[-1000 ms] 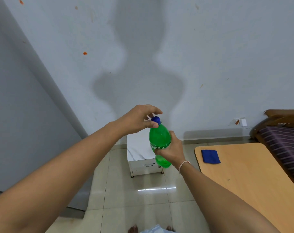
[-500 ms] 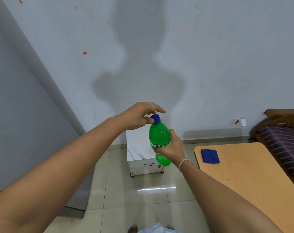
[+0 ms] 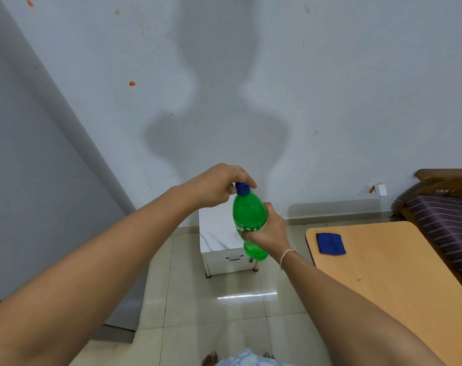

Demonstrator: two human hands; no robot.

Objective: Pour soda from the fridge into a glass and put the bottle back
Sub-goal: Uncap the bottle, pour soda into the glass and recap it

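Note:
A green soda bottle (image 3: 248, 215) with a blue cap (image 3: 242, 188) is held upright in the air in front of me. My right hand (image 3: 269, 233) grips its middle, over the label. My left hand (image 3: 216, 184) comes over from the left with its fingers closed around the blue cap. The grey fridge (image 3: 39, 180) fills the left side, door shut. No glass is in view.
A wooden table (image 3: 393, 281) stands at the right with a folded blue cloth (image 3: 330, 243) near its far corner. A small white cabinet (image 3: 219, 244) sits against the wall behind the bottle. A bed with a striped cover (image 3: 446, 217) is at the far right. The floor is tiled.
My left hand's fingers have shifted around the cap, from pinching beside it to wrapping over it. The bottle and my right hand have stayed almost in place.

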